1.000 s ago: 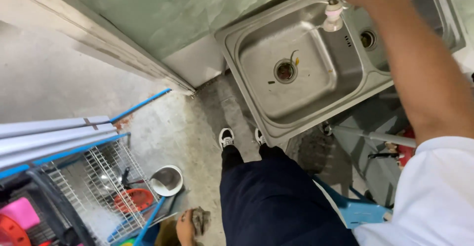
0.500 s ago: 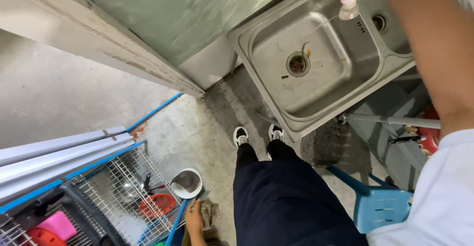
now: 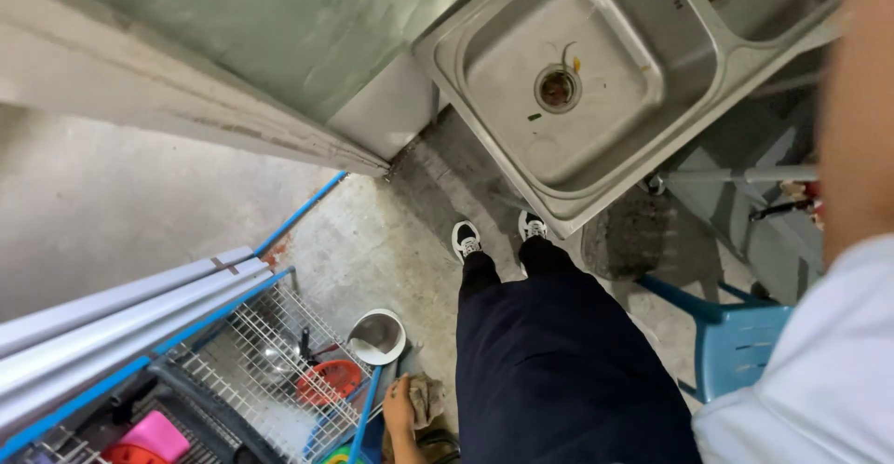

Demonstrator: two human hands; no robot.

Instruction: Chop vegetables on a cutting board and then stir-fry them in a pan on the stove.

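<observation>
My one camera sits on my head and looks steeply down past my legs to my shoes (image 3: 466,239) on the floor (image 3: 372,241). The sink (image 3: 577,82) lies at the top, tilted in view. My right arm (image 3: 857,101) is close, probably blurred.

Grey sink (image 3: 484,45), blue chair (image 3: 736,334)

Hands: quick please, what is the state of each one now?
Left hand: closed on a rag, low beside the rack.
Right hand: out of view; only the arm shows, raised over the sink.
</observation>
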